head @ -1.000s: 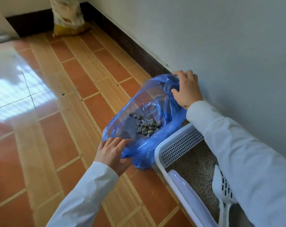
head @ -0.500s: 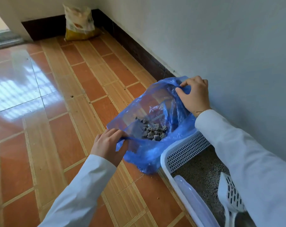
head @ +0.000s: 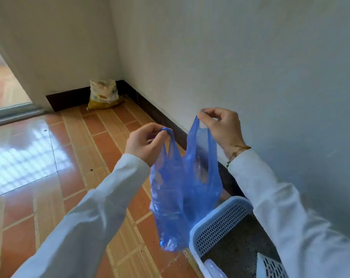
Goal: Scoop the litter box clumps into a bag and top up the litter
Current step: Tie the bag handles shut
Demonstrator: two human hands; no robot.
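left hand: curled tight round the left handle loop of the blue bag, loop bunched up between thumb and fingers, lifted up off the floor
right hand: pinching the right handle loop at its very top, thumb against fingertips, other fingers bent loosely, held a bit higher and nearer the wall than the left
sleeves: white, long, both arms reaching forward; thin bracelet showing at the right wrist
blue bag: hanging between both hands, mouth pulled partly open, bottom end dangling just above the floor tiles, right beside the near-left corner of the litter box; clumps inside too blurry to make out
litter box: pale plastic, against the wall at bottom right, perforated grille at its front end, grey litter filling the tray behind it
scoop: white slotted thing, lying in the litter at the bottom edge, only partly in view
litter sack: yellow and white, standing in the far corner where the two walls meet, well apart from the box
floor tiles: orange-brown, glossy, window glare on the left side
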